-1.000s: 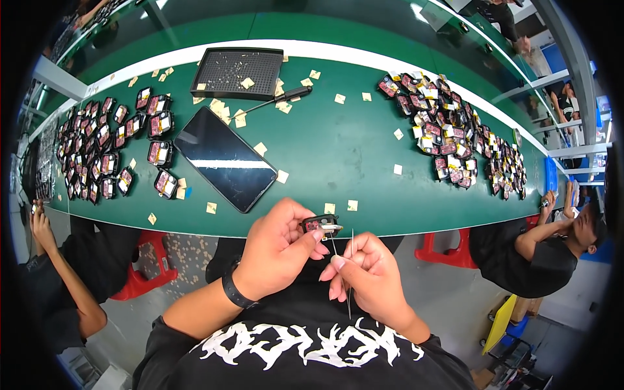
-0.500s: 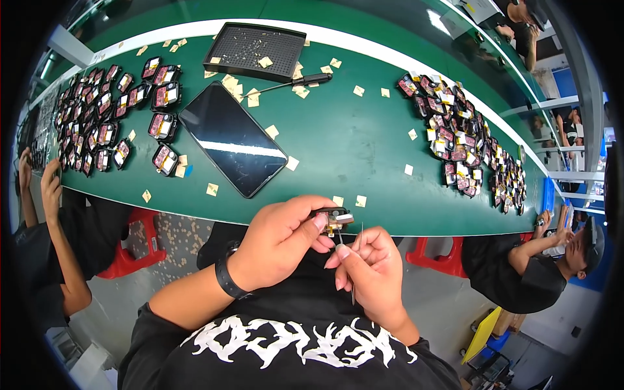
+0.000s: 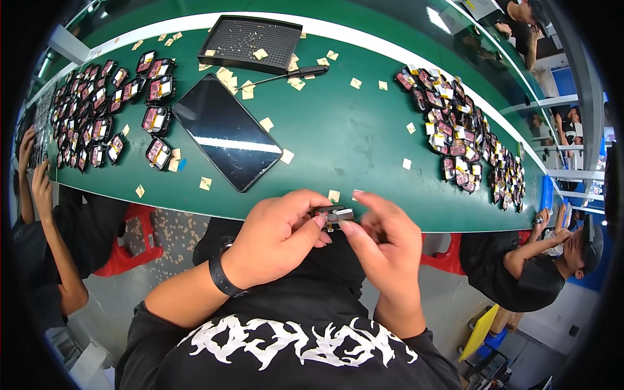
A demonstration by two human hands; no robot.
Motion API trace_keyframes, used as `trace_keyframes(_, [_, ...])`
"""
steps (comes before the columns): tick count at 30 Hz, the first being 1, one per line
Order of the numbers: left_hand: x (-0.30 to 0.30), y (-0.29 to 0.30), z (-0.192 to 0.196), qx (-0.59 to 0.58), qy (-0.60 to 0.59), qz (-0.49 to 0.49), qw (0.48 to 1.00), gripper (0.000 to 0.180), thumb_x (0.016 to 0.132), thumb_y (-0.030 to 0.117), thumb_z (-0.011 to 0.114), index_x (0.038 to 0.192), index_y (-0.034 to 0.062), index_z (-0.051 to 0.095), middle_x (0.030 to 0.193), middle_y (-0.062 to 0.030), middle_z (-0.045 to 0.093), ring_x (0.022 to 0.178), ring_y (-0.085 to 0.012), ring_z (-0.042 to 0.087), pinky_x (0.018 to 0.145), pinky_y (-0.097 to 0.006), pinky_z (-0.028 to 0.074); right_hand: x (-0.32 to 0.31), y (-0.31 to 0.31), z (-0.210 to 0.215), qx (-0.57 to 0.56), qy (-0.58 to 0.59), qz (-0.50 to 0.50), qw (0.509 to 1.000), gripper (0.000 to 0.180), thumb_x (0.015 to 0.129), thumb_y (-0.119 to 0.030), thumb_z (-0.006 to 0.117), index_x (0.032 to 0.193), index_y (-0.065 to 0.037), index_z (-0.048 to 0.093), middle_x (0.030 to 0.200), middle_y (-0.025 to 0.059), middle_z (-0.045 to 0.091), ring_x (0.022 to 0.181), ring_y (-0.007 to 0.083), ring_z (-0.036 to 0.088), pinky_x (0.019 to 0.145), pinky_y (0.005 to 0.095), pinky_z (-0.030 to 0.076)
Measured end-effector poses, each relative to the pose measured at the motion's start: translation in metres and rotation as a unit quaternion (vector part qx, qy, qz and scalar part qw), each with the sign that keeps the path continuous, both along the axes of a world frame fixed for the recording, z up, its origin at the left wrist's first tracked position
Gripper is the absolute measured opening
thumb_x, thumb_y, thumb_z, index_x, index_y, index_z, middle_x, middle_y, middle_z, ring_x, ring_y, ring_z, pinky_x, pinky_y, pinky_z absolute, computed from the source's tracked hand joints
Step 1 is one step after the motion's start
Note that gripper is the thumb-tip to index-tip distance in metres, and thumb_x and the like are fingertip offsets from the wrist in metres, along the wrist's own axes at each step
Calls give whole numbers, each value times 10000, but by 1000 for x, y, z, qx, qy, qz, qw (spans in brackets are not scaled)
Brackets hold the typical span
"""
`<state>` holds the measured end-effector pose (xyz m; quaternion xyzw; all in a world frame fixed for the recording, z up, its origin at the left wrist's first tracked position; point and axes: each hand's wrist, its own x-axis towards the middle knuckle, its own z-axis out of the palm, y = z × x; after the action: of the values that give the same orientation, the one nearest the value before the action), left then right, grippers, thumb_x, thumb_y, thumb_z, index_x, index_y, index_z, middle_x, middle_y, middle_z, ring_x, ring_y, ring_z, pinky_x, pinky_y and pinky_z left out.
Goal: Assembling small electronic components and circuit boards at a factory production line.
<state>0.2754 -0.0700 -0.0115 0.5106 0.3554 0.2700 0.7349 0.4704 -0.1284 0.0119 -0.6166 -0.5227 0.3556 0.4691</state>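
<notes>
Head view | two hands [image 3: 325, 237] | one small module [image 3: 335, 213] | one tablet [image 3: 226, 130]

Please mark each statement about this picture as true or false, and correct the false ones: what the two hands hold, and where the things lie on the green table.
1. Both hands hold one small dark part between them. True: the left hand and the right hand meet at the small part.
2. The dark flat tablet lies in the black tray. False: it lies on the green table; the black tray is farther away.
3. The screwdriver lies beside the tray. True.
4. Small parts lie only to the left. False: there is a left pile and a right pile.
5. The left wrist is bare. False: it wears a black band.
</notes>
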Motion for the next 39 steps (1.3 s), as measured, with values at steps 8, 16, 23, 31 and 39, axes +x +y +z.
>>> trace_keyframes(8, [4, -2, -3, -12, -20, 15, 1000, 191, 1007, -37, 572, 1195, -68, 572, 1081, -116, 701, 896, -149, 724, 776, -272, 605, -4, -8, -2, -49, 2, -6, 999, 112, 878, 47, 752, 981, 26, 714, 776, 21, 670, 624, 35, 559, 541, 213, 431])
trace_keyframes(16, [5, -3, -3, -31, -22, 34, 999, 109, 994, -53, 578, 1102, -56, 557, 1031, -116, 695, 883, -135, 714, 775, -275, 607, -21, -15, -5, -108, 211, -50, 970, 90, 937, 48, 708, 1022, 50, 678, 792, -2, 677, 631, 1, 534, 539, 169, 393])
trace_keyframes(23, [6, -5, -8, -14, -42, 45, 998, 100, 995, -61, 571, 1095, -56, 565, 1035, -116, 701, 930, -128, 708, 816, -279, 604, -22, -15, -21, -56, 143, -57, 986, 80, 921, 10, 755, 990, 51, 743, 847, 6, 671, 655, 12, 520, 551, 196, 386])
trace_keyframes(31, [-3, 0, -6, 10, 13, -20, 1000, 94, 1010, -61, 556, 1102, -58, 576, 1070, -119, 700, 987, -139, 695, 872, -290, 589, -20, -11, -30, -26, 146, -55, 987, 71, 898, 4, 788, 950, 39, 755, 949, 13, 593, 676, 32, 488, 587, 201, 380])
trace_keyframes(39, [0, -11, -13, -51, -103, 26, 993, 74, 1002, -25, 595, 1074, -34, 575, 1001, -87, 712, 941, -105, 673, 822, -275, 552, -15, -9, -25, -80, 287, -43, 954, 215, 925, 48, 733, 1087, 67, 593, 961, 128, 686, 884, 186, 740, 790, 284, 605])
